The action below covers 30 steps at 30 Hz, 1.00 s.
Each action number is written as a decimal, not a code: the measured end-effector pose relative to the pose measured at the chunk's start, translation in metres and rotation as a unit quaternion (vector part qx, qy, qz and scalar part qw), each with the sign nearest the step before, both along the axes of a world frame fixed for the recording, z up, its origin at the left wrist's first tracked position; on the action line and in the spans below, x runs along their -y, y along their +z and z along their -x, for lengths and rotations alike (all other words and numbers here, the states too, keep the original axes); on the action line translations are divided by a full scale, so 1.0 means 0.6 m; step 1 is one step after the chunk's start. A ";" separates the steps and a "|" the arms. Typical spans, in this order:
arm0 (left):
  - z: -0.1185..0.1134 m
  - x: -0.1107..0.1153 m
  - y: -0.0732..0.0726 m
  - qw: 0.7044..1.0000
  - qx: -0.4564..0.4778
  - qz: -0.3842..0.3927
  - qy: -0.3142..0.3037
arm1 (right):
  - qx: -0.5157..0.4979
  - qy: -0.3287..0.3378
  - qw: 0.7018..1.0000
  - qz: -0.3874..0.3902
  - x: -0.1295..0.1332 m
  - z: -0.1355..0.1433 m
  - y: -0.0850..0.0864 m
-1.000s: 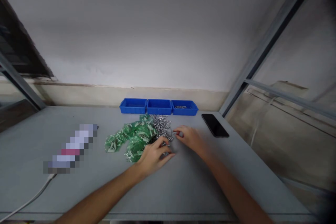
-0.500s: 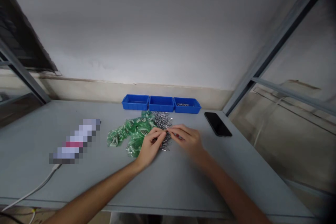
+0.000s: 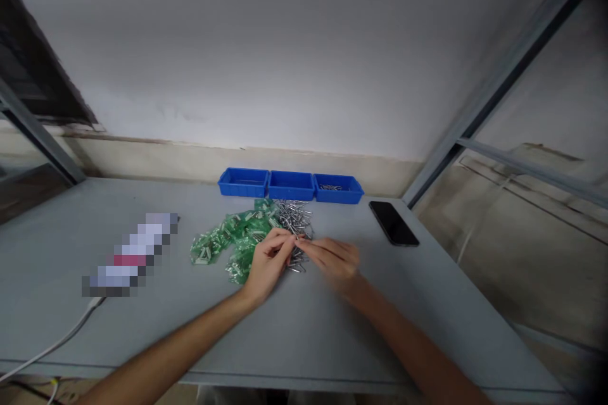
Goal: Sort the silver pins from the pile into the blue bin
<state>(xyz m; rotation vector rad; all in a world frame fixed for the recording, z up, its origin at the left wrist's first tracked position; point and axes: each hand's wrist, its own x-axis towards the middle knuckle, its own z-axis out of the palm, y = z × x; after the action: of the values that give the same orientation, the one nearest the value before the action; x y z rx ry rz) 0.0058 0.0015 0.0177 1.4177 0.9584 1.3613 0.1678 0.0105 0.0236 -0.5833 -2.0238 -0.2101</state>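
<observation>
My left hand (image 3: 270,259) and my right hand (image 3: 335,259) meet fingertip to fingertip over a loose pile of thin silver metal pins or screws (image 3: 295,214). Thumb and fingers of each hand are pinched together. Whatever small piece lies between them is mostly hidden and too small to name. Left of the pile, partly behind my left hand, lie several green plastic bags (image 3: 242,234) with small whitish and metallic parts inside.
Three blue trays stand in a row by the wall: a left tray (image 3: 243,190), a middle tray (image 3: 291,193) and a right tray (image 3: 338,198) with some metal pieces. A black phone (image 3: 394,223) lies right; a blurred-out object (image 3: 133,253) with a white cable (image 3: 71,332) lies left.
My right hand has turned, its fingers now closer together and pointing left at the left fingertips. My left hand stays pinched in nearly the same place. The view has shifted slightly.
</observation>
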 end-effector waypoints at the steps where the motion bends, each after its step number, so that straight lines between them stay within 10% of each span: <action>1: 0.000 0.000 0.001 1.000 0.003 0.001 0.004 | 0.004 0.003 1.000 -0.005 0.001 0.002 0.001; 16: 0.003 -0.006 0.002 0.990 -0.054 -0.088 0.099 | 0.030 -0.027 0.999 0.022 -0.014 -0.012 0.004; 30: 0.013 -0.011 -0.009 0.936 -0.252 -0.224 0.096 | -0.024 -0.073 0.966 0.245 -0.020 -0.006 0.024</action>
<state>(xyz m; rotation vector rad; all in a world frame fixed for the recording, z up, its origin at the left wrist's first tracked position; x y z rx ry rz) -0.0020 0.0081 0.0121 2.1383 1.1833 1.4484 0.1714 0.0226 0.0383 -1.0363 -1.9908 0.2263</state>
